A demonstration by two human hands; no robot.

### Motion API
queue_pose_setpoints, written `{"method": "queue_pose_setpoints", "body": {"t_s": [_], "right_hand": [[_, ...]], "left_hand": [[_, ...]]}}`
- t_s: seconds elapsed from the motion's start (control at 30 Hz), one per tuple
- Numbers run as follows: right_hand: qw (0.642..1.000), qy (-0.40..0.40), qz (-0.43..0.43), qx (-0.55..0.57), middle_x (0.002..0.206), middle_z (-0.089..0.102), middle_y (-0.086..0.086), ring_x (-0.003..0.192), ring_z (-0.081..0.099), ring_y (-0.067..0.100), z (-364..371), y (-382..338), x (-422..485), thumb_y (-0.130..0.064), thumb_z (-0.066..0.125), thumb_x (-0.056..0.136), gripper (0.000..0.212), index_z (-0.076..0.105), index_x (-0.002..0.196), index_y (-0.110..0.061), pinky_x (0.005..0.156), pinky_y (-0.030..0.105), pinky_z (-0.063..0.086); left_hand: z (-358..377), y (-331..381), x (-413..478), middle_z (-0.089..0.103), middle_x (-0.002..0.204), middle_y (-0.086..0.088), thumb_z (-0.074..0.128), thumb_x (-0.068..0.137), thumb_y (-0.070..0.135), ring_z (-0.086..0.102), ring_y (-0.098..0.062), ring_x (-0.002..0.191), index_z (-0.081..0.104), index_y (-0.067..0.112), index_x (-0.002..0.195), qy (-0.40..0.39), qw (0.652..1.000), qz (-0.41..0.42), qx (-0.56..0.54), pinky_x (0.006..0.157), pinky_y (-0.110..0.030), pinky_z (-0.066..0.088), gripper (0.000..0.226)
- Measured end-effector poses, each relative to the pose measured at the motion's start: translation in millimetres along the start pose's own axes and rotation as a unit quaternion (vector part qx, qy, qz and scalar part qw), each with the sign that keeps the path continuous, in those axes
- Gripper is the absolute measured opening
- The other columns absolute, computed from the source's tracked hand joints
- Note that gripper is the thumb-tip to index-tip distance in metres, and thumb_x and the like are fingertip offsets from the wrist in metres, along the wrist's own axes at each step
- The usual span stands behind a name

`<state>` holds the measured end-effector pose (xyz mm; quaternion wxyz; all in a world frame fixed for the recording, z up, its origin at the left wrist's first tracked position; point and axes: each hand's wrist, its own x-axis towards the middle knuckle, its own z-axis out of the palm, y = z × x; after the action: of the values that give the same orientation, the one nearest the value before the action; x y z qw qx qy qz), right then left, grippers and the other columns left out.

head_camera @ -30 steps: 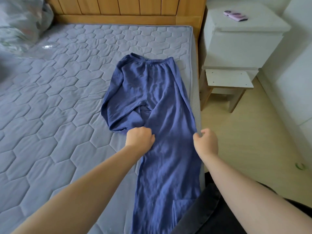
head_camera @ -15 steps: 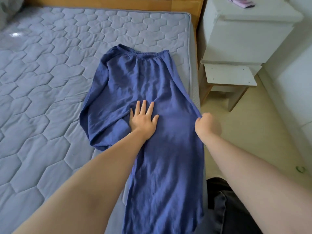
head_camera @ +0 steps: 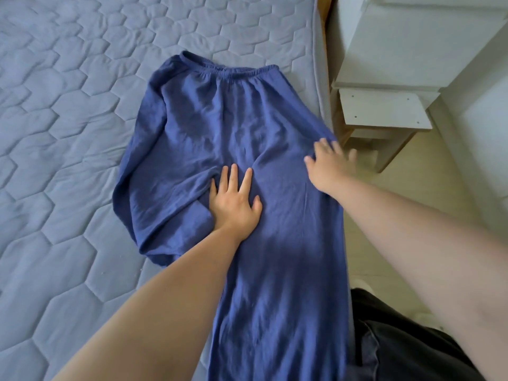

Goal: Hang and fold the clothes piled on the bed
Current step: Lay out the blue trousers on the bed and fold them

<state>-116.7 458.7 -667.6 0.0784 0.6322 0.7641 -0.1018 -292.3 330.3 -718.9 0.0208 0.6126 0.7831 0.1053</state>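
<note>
Garment: the blue trousers lie on the bed, elastic waistband at the far end beyond both hands, one long leg running back between the forearms and off the near edge of the mattress

Left hand: the left hand lies flat with fingers spread straight, pressing the cloth near the crotch seam; a second ago it was a fist bunched on the fabric there, and for the last half second it has stayed open and pressing

Right hand: the right hand is now open too, fingers loosely spread on the outer seam at the mattress edge; half a second ago it pinched that seam in a closed grip, so it has let go, and it is blurred, apparently mid-sweep

Folded part: the other leg sits doubled under itself just left of the left hand, its fold touching the little-finger side

What changed: pulling has given way to smoothing; the cloth between the two hands looks flatter, with creases remaining by the left fingertips

Meaning for the task: I judge the trousers are spread and nearly ready to fold; no fold of this pair is made yet, and the tucked leg probably needs straightening first

Surroundings: a white bedside cabinet stands beyond the right hand, apart from the cloth
</note>
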Motion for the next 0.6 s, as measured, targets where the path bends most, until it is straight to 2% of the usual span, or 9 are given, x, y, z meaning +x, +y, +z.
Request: {"method": "queue_pose_setpoints", "body": {"t_s": [0.03,0.07,0.13,0.2,0.27,0.33,0.37,0.5,0.6], "right_hand": [[0.999,0.007,0.052,0.011,0.161,0.002,0.003,0.148,0.000,0.021,-4,0,-2,-0.041,0.021,0.102,0.058,0.010,0.153,-0.017,0.117,0.052,0.002],[0.997,0.045,0.056,0.012,0.161,0.001,0.006,0.148,0.000,0.023,-6,-5,-7,-0.039,0.023,0.102,0.058,0.009,0.153,-0.015,0.117,0.051,0.002],[0.989,0.136,-0.052,0.028,0.160,0.006,0.008,0.148,0.004,0.023,-3,-18,-24,-0.032,0.029,0.102,0.056,0.014,0.152,-0.014,0.116,0.049,0.004],[0.981,0.100,-0.169,0.006,0.160,0.009,0.004,0.147,0.006,0.018,10,-24,-42,-0.030,0.028,0.102,0.052,0.016,0.152,-0.017,0.116,0.048,0.005],[0.991,0.018,-0.124,-0.043,0.161,0.003,-0.001,0.147,0.000,0.014,25,-18,-53,-0.035,0.021,0.103,0.054,0.010,0.153,-0.019,0.116,0.050,0.002],[0.999,0.012,-0.020,-0.039,0.161,-0.002,0.001,0.148,-0.005,0.017,28,-18,-67,-0.036,0.019,0.103,0.056,0.005,0.153,-0.016,0.116,0.051,-0.001],[0.999,0.024,-0.003,-0.034,0.161,-0.003,0.004,0.148,-0.006,0.019,27,-24,-76,-0.036,0.020,0.103,0.057,0.004,0.153,-0.014,0.116,0.051,-0.001],[0.995,0.065,-0.077,0.017,0.161,-0.004,0.005,0.147,-0.009,0.020,33,-58,-127,-0.033,0.026,0.103,0.057,0.006,0.153,-0.014,0.117,0.047,0.001],[0.992,0.026,-0.122,0.034,0.161,-0.004,0.005,0.147,-0.009,0.019,49,-77,-165,-0.034,0.026,0.103,0.056,0.008,0.153,-0.015,0.118,0.045,0.001]], "left_hand": [[-1,0,0,0.034,0.152,-0.012,0.020,0.081,0.047,0.024,-0.029,0.144,0.038,0.022,0.146,-0.005,1.000,-0.001,0.001,0.116,-0.049,0.013,0.072],[-2,0,0,0.031,0.153,-0.012,0.023,0.083,0.046,0.022,-0.028,0.144,0.036,0.022,0.147,-0.009,1.000,-0.001,0.002,0.116,-0.048,0.011,0.069],[-1,0,0,0.030,0.154,-0.011,0.034,0.088,0.043,0.021,-0.027,0.145,0.035,0.021,0.147,-0.010,1.000,0.001,-0.002,0.116,-0.048,0.010,0.063],[-6,2,-2,0.039,0.149,-0.013,0.034,0.086,0.041,0.031,-0.029,0.141,0.043,0.016,0.142,0.002,1.000,0.002,-0.013,0.114,-0.050,0.018,0.063],[-10,5,-3,0.045,0.145,-0.013,0.037,0.085,0.036,0.038,-0.029,0.137,0.048,0.010,0.138,0.022,0.999,0.009,-0.049,0.113,-0.051,0.022,0.061],[-17,5,-12,0.042,0.147,-0.012,0.047,0.088,0.027,0.034,-0.027,0.140,0.044,0.005,0.140,0.006,0.997,0.015,-0.079,0.116,-0.046,0.018,0.056],[-23,3,-19,0.040,0.148,-0.012,0.049,0.089,0.023,0.032,-0.028,0.140,0.043,0.003,0.141,0.002,0.996,0.022,-0.091,0.116,-0.044,0.017,0.055],[-41,-11,-63,0.035,0.150,-0.010,0.043,0.093,0.017,0.025,-0.026,0.143,0.034,0.005,0.145,-0.060,0.994,0.076,-0.059,0.118,-0.038,0.013,0.054],[-57,-34,-100,0.061,0.128,-0.009,0.042,0.082,0.021,0.053,-0.030,0.124,0.059,0.007,0.127,-0.021,0.993,0.114,0.004,0.104,-0.046,0.039,0.050]]}}
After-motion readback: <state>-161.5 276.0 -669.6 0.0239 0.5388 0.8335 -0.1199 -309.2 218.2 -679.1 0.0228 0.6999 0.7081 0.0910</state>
